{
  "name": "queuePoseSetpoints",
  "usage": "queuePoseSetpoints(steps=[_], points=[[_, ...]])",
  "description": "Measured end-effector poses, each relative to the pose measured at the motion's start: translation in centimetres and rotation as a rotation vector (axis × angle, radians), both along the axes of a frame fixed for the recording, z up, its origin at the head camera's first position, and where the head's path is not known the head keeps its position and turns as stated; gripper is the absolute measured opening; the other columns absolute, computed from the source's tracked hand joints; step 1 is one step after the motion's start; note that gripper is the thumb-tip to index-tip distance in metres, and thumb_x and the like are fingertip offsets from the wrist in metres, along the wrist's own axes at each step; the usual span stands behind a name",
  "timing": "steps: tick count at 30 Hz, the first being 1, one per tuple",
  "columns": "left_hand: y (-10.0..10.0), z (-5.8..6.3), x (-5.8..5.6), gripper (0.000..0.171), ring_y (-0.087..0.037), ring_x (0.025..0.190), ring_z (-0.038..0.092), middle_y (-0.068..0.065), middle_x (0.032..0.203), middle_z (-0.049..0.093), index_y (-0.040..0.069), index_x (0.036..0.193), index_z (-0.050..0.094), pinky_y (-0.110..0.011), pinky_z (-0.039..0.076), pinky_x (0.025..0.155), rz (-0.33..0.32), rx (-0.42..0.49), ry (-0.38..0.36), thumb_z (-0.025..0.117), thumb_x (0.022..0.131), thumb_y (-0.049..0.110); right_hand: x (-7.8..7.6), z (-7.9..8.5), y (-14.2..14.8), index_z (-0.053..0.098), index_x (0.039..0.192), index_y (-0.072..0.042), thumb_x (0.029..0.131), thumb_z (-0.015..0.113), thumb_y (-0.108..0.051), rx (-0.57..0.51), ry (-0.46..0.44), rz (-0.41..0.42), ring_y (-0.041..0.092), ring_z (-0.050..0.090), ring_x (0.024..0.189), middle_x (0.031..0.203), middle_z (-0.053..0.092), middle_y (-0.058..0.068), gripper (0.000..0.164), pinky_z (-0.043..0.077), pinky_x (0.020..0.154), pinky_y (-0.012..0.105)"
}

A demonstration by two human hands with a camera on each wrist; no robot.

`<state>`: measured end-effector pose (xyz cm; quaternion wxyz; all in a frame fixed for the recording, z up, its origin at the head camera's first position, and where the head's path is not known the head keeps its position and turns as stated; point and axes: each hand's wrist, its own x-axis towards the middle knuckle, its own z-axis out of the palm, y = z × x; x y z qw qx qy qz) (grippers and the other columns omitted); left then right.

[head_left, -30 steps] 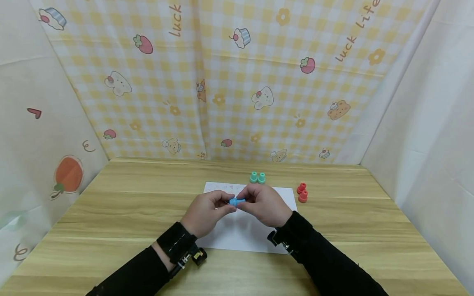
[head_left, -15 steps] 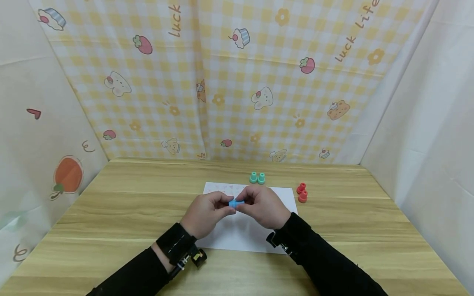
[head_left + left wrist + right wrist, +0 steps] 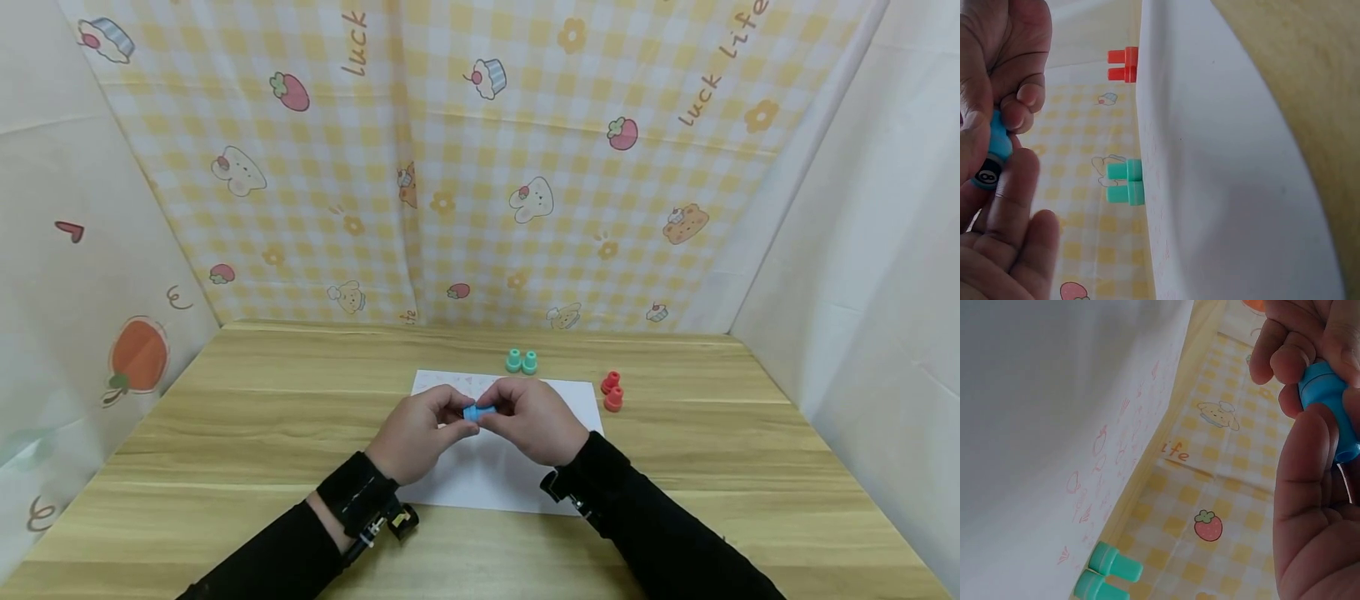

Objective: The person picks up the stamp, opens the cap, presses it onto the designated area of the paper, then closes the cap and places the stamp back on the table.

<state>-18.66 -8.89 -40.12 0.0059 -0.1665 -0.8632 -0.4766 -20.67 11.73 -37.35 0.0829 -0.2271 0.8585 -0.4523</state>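
Over the white paper [image 3: 495, 475], both hands hold one blue toy stamp [image 3: 478, 412]. My left hand [image 3: 416, 432] pinches its wide end between thumb and fingers. The narrow handle end is in the grip of my right hand [image 3: 536, 423]. In the left wrist view a black band with a white figure like an 8 shows on the stamp [image 3: 991, 165]. The right wrist view shows a thin line around the wide part of the stamp [image 3: 1325, 394]. Fingers hide part of it in every view.
Two green stamps [image 3: 522, 361] stand at the paper's far edge. Two red stamps [image 3: 612, 392] are to the right of the paper. Faint red prints [image 3: 1100, 440] mark the paper's far part. A checked cloth [image 3: 480, 208] hangs behind the wooden table [image 3: 262, 417].
The right hand and the blue stamp have shifted very slightly left and nearer over the last second. Both hands keep their hold; the green and red stamps have not moved.
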Motion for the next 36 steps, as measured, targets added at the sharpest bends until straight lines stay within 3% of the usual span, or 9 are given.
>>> queuePoseSetpoints(steps=[5, 8, 12, 15, 20, 25, 36], points=[[-0.2, 0.1, 0.0, 0.02, -0.013, 0.099, 0.074, 0.005, 0.113, 0.076, 0.018, 0.116, 0.072, -0.034, 0.061, 0.089, -0.028, -0.005, -0.009, 0.077, 0.098, 0.024, -0.1, 0.2, 0.5, 0.076, 0.104, -0.013, 0.099, 0.075, -0.018, 0.034, 0.017, -0.003, 0.012, 0.063, 0.083, 0.096, 0.074, -0.002, 0.007, 0.055, 0.074, 0.024], [-0.3, 0.1, 0.0, 0.028, -0.023, 0.113, 0.074, -0.003, 0.126, 0.074, 0.014, 0.125, 0.07, -0.044, 0.061, 0.098, -0.03, -0.027, -0.004, 0.075, 0.1, 0.025, -0.3, 0.5, 1.2, 0.076, 0.106, -0.013, 0.1, 0.073, -0.017, 0.059, 0.028, -0.03, 0.013, 0.062, 0.083, 0.096, 0.074, -0.001, 0.008, 0.056, 0.076, 0.026], [-0.5, 0.2, -0.1, 0.041, -0.027, 0.127, 0.068, -0.007, 0.138, 0.07, 0.012, 0.136, 0.067, -0.053, 0.054, 0.108, 0.001, -0.124, 0.027, 0.074, 0.101, 0.031, -0.8, 0.8, 2.6, 0.076, 0.109, -0.011, 0.101, 0.071, -0.013, 0.101, 0.037, -0.08, 0.014, 0.062, 0.084, 0.099, 0.075, 0.0, 0.01, 0.058, 0.081, 0.029], [-0.9, 0.5, -0.2, 0.047, -0.026, 0.135, 0.062, -0.005, 0.144, 0.066, 0.013, 0.14, 0.064, -0.051, 0.052, 0.112, 0.015, -0.204, 0.049, 0.074, 0.1, 0.036, -1.2, 1.0, 3.8, 0.075, 0.114, -0.008, 0.101, 0.07, -0.009, 0.146, 0.045, -0.111, 0.015, 0.062, 0.085, 0.101, 0.076, 0.001, 0.013, 0.059, 0.082, 0.03], [-1.6, 0.6, -0.3, 0.051, -0.026, 0.138, 0.06, -0.006, 0.148, 0.063, 0.011, 0.142, 0.062, -0.048, 0.051, 0.114, 0.019, -0.313, 0.091, 0.074, 0.1, 0.035, -1.8, 1.4, 6.4, 0.067, 0.121, -0.002, 0.102, 0.068, -0.007, 0.226, 0.04, -0.153, 0.016, 0.062, 0.087, 0.101, 0.073, 0.004, 0.02, 0.056, 0.077, 0.028], [-2.3, 0.4, -0.4, 0.053, -0.029, 0.136, 0.062, -0.009, 0.15, 0.061, 0.009, 0.144, 0.06, -0.05, 0.052, 0.112, 0.027, -0.385, 0.107, 0.074, 0.1, 0.034, -2.2, 1.4, 8.9, 0.067, 0.112, -0.004, 0.102, 0.068, -0.008, 0.295, 0.055, -0.181, 0.019, 0.058, 0.083, 0.093, 0.067, 0.007, 0.011, 0.051, 0.071, 0.027], [-3.0, 0.5, -0.8, 0.061, -0.035, 0.15, 0.047, -0.012, 0.157, 0.054, 0.009, 0.15, 0.055, -0.055, 0.042, 0.121, 0.029, -0.471, 0.037, 0.072, 0.101, 0.04, -2.5, 1.0, 12.2, 0.07, 0.113, -0.003, 0.103, 0.064, -0.005, 0.385, 0.105, -0.222, 0.016, 0.063, 0.083, 0.095, 0.073, 0.005, 0.012, 0.056, 0.077, 0.031]])
